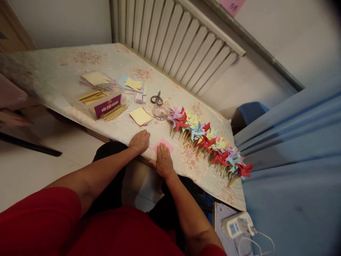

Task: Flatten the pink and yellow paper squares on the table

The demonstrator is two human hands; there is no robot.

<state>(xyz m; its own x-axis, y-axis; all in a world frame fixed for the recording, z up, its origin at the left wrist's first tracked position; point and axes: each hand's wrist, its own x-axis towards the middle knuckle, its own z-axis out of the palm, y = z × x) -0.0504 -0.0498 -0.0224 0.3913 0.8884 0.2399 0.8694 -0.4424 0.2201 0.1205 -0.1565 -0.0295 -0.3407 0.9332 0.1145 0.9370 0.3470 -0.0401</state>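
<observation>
Nearest in, and here's the right hand (pixel 163 161) laid flat at the near side of the table (pixel 119 128), fingers straight and together, pressing from above with no pinch on anything. Right under those fingers is the pink paper (pixel 169 146), flat on the cloth, its edges peeking out ahead and to either side. It looks light and thin, a sheet that should bend and crease readily and might skid on the cloth if let go; a bare corner or edge looks the best place to take it, between thumb and fingertip. Just left of it, the left hand (pixel 140 142) rests knuckles up, fingers bent under; I can't tell how tightly they're curled, or whether anything sits inside. Beyond the hands comes a paper stack (pixel 140 116), yellow on top, then a clear dish (pixel 160 113) beside it, with bright pinwheels (pixel 206 143) ranked off to the right. Further out, dark-handled scissors (pixel 157 97), and behind everything, the radiator (pixel 170 42).
</observation>
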